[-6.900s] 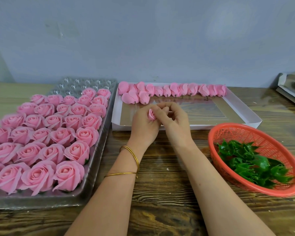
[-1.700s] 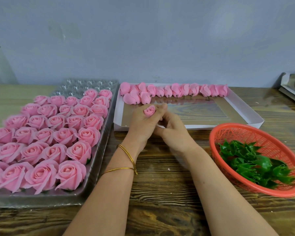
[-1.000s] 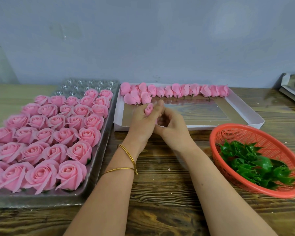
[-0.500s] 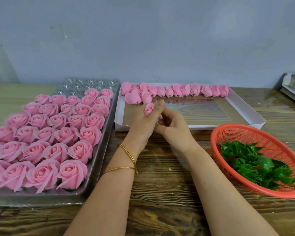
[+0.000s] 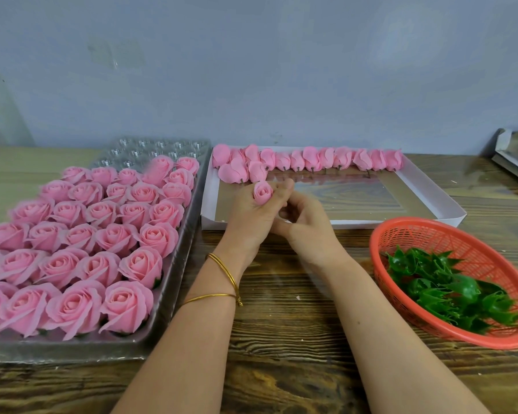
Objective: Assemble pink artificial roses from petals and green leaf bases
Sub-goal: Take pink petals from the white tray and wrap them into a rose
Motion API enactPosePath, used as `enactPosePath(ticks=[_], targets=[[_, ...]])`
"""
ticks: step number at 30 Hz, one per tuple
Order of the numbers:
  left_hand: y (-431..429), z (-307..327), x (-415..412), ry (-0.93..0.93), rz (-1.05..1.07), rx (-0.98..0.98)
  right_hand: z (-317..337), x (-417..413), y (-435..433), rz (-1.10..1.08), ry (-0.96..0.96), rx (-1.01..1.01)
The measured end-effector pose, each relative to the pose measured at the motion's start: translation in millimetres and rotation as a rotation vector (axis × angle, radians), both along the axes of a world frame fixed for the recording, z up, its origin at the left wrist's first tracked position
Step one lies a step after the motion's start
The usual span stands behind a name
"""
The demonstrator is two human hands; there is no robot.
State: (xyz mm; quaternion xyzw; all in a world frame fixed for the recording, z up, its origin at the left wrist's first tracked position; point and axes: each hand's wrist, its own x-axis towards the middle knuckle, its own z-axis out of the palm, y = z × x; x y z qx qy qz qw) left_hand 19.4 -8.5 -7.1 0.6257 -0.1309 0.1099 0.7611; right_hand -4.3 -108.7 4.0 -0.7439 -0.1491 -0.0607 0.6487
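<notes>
My left hand (image 5: 250, 218) grips a small pink rosebud (image 5: 262, 192) between thumb and fingertips, bud pointing up, over the near edge of the white tray (image 5: 431, 195). My right hand (image 5: 307, 227) sits right against it with fingers curled toward the bud's underside; what those fingers hold is hidden. A row of pink petal buds (image 5: 308, 159) lies along the white tray's far side. Green leaf bases (image 5: 449, 291) fill the red basket (image 5: 401, 231) at right.
A clear plastic tray (image 5: 180, 282) at left holds several rows of finished pink roses (image 5: 108, 240). Grey trays (image 5: 515, 156) sit at the far right edge. A wooden table (image 5: 281, 324) lies under my forearms; a grey wall stands behind.
The bud has turned in my left hand, its top now facing up toward me. My right hand's fingers have shifted slightly under it. Nothing else moved.
</notes>
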Motion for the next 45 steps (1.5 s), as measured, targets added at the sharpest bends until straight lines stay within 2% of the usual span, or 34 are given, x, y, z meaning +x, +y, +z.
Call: enactPosePath(ticks=[5, 8, 13, 18, 22, 29, 45], targets=[[0.7, 2.9, -2.1, 0.029, 0.004, -0.004, 1.1, -1.3, 1.7, 0.006, 0.018, 0.005], [1.1, 4.2, -3.7, 0.040, 0.037, 0.016, 2.9, -4.0, 2.3, -0.048, 0.080, 0.074], [2.8, 7.4, -2.5, -0.047, 0.111, 0.149, 8.1, -3.6, 0.4, -0.148, 0.108, 0.199], [-0.7, 5.4, -4.4, -0.072, 0.145, 0.339, 7.3, -5.5, 4.1, -0.165, 0.132, 0.160], [-2.2, 6.2, -6.7, -0.021, 0.125, 0.322, 6.0, -4.7, 2.3, -0.188, 0.142, 0.138], [-1.7, 4.2, -6.7, -0.065, 0.106, 0.308, 9.7, -6.3, 4.6, -0.195, 0.139, 0.119], [-4.3, 5.6, -7.4, -0.059, 0.167, 0.412, 5.7, -2.8, 3.1, -0.174, 0.101, 0.119]])
